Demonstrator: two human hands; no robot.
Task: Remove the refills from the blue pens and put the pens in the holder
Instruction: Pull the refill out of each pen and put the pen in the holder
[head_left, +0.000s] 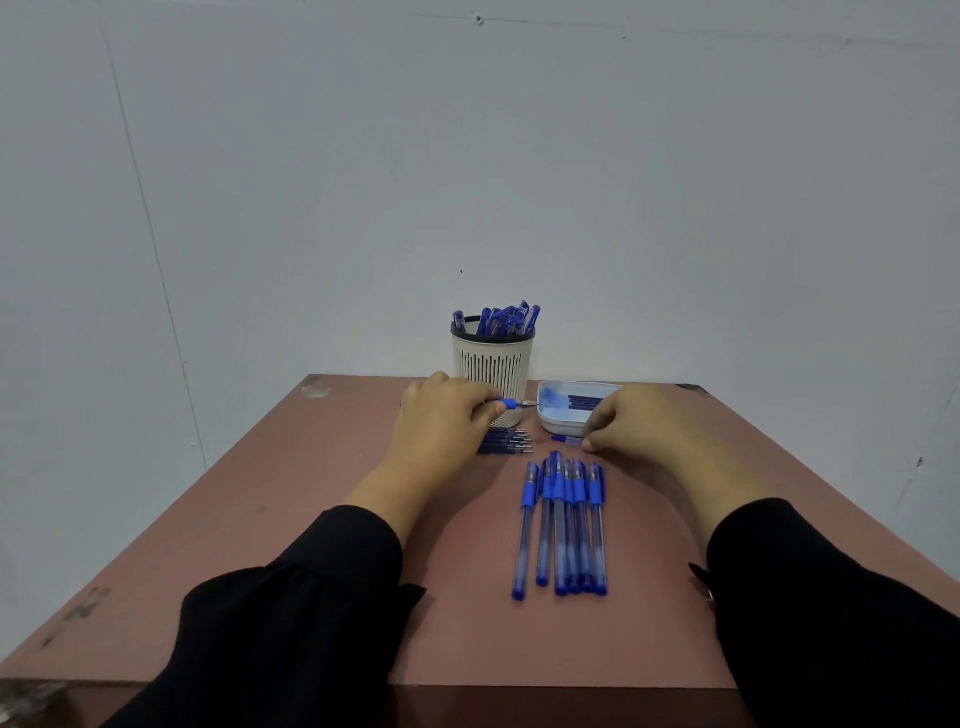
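- The left hand (441, 421) covers most of the pen (511, 403) it grips; only the blue grip and tip stick out.
- The same hand hides the left ends of the refills (506, 441) lying on the table (260, 519).
- The right hand (644, 421) pinches a small blue piece (565, 439), too small to identify.
- The pens in the holder (492, 364) overlap, so their number cannot be told.
- What lies in the tray (558, 423) is blurred.

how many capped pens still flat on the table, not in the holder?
6, side by side in one row of pens at the table's centre, between the forearms, caps toward the holder. They overlap, so another could be hidden.
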